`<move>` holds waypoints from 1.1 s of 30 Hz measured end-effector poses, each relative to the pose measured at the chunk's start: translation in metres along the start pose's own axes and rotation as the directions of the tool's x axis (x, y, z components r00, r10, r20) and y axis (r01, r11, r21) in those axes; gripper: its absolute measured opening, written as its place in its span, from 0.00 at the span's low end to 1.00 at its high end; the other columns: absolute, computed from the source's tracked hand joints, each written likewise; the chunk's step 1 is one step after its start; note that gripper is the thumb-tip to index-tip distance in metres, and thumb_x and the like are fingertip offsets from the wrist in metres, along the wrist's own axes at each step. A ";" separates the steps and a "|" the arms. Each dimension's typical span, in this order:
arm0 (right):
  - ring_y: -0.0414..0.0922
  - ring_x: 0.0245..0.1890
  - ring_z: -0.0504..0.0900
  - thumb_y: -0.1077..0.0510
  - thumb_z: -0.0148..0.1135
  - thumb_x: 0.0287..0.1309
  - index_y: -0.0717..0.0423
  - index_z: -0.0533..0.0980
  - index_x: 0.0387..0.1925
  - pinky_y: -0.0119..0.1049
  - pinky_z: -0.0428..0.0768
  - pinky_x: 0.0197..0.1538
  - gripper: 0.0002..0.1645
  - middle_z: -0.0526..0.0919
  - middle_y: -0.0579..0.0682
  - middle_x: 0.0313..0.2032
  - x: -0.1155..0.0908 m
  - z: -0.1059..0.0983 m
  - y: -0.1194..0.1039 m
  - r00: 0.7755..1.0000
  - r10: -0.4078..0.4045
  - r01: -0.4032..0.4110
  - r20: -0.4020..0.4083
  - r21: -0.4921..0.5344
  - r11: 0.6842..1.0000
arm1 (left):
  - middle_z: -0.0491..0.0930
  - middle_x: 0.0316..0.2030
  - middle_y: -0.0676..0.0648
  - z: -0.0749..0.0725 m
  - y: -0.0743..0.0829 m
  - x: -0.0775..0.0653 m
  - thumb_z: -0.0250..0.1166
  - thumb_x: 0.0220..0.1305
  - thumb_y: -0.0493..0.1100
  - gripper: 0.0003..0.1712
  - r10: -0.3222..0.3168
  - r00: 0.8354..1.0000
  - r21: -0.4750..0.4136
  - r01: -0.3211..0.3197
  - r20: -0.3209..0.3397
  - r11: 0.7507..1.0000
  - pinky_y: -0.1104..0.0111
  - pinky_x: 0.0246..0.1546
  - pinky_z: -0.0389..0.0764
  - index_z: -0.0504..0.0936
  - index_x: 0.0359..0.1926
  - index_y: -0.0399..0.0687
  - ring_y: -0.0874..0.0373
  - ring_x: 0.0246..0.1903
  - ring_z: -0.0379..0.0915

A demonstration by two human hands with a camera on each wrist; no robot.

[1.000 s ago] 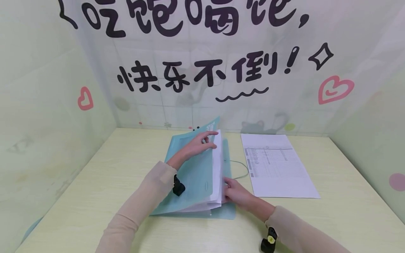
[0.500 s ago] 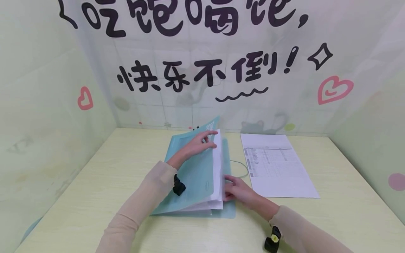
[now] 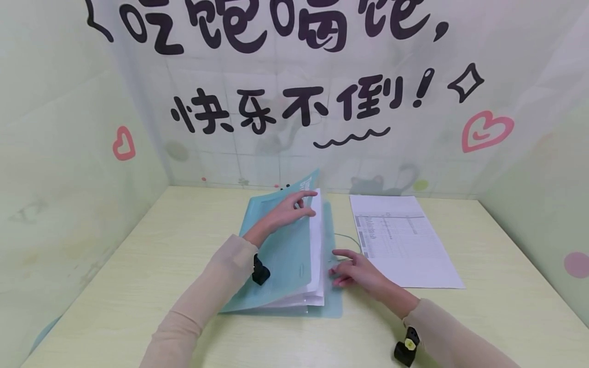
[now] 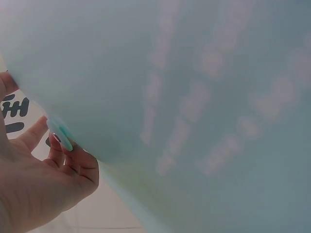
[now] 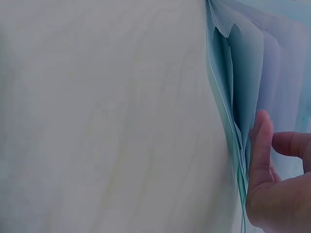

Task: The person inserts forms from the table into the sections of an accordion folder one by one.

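A light blue plastic folder [image 3: 280, 263] lies partly open on the table, its front cover raised along the right side. My left hand [image 3: 287, 209] pinches the raised cover at its right edge; in the left wrist view its fingers [image 4: 82, 167] curl at that edge. White sheets [image 3: 316, 255] stand lifted inside, just under the cover. My right hand [image 3: 361, 273] hovers by the folder's lower right side, fingers loosely bent and holding nothing. From the right wrist view, the thumb and fingers of this hand [image 5: 282, 194] appear beside the fanned sheets [image 5: 248, 73].
A printed paper with a table on it [image 3: 405, 245] lies to the right of the folder. A thin elastic cord [image 3: 348, 236] loops out from the folder's right edge towards it. Behind the table [image 3: 193, 225] rises a fabric backdrop [image 3: 257, 168] with black lettering.
My right hand has let go of the sheets' lower right edge and drawn back to the right, its fingers spreading. The left hand and the raised cover stay in place.
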State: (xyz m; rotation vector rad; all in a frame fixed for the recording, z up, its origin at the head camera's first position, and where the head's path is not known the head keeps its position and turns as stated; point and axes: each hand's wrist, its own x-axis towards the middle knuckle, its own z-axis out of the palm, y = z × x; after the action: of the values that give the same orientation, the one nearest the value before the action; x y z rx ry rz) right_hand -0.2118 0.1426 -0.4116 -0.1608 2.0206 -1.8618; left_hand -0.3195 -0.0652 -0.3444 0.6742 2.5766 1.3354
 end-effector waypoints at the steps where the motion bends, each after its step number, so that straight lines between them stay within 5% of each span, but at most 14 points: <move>1: 0.45 0.24 0.79 0.65 0.52 0.53 0.69 0.56 0.59 0.35 0.76 0.31 0.32 0.79 0.61 0.34 0.000 -0.002 -0.001 1.000 0.002 -0.002 -0.012 -0.002 1.000 | 0.65 0.33 0.45 0.000 0.000 0.000 0.58 0.57 0.47 0.27 -0.001 1.000 0.001 0.001 0.000 1.000 0.67 0.26 0.63 0.66 0.59 0.57 0.53 0.30 0.61; 18: 0.42 0.25 0.79 0.65 0.48 0.57 0.67 0.56 0.60 0.33 0.75 0.34 0.29 0.78 0.62 0.37 0.001 -0.053 -0.011 0.982 0.004 -0.004 -0.187 0.000 1.000 | 0.65 0.33 0.45 0.001 0.001 -0.001 0.58 0.57 0.46 0.27 -0.005 1.000 -0.006 0.005 -0.003 1.000 0.67 0.26 0.62 0.66 0.59 0.55 0.53 0.30 0.61; 33: 0.41 0.29 0.80 0.62 0.48 0.60 0.68 0.51 0.62 0.31 0.75 0.35 0.32 0.78 0.51 0.34 -0.011 -0.104 -0.016 0.951 0.026 -0.012 -0.308 0.044 0.999 | 0.64 0.34 0.45 0.002 0.000 0.000 0.58 0.57 0.47 0.27 -0.014 1.000 0.001 0.014 -0.012 1.000 0.67 0.27 0.62 0.66 0.59 0.57 0.53 0.31 0.61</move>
State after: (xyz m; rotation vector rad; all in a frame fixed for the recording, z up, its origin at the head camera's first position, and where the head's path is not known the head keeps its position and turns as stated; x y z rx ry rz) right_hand -0.2411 0.2419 -0.3890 0.1734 2.1705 -2.0192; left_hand -0.3189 -0.0640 -0.3455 0.6496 2.5866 1.3380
